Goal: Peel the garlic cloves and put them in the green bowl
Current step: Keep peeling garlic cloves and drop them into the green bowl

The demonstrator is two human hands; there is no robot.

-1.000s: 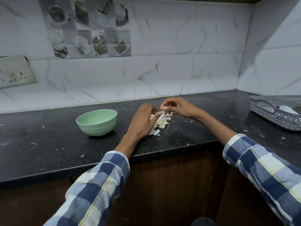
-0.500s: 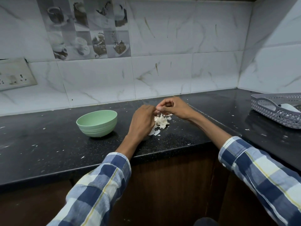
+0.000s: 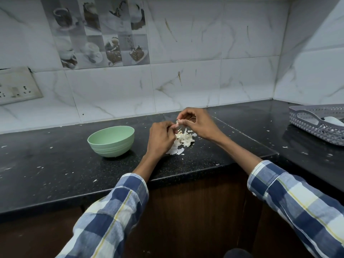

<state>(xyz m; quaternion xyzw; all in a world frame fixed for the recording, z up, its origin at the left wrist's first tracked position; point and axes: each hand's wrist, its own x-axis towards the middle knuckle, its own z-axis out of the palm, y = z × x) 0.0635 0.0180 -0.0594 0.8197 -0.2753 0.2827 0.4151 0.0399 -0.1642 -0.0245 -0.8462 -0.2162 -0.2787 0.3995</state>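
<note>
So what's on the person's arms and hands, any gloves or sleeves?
No gloves: both the left hand and right hand are bare, with no rings or watch visible. Each arm wears a checked shirt sleeve in navy, light blue and white with thin yellow lines, drawn up the forearm so wrists are uncovered.

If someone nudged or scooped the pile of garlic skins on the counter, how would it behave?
The pile of garlic skins looks like thin, curled white flakes, so probably very light and floppy. A push would likely scatter it rather than slide it whole; stray flecks already dot the black countertop. It seems loosely heaped, likely crumpling when pinched.
</note>
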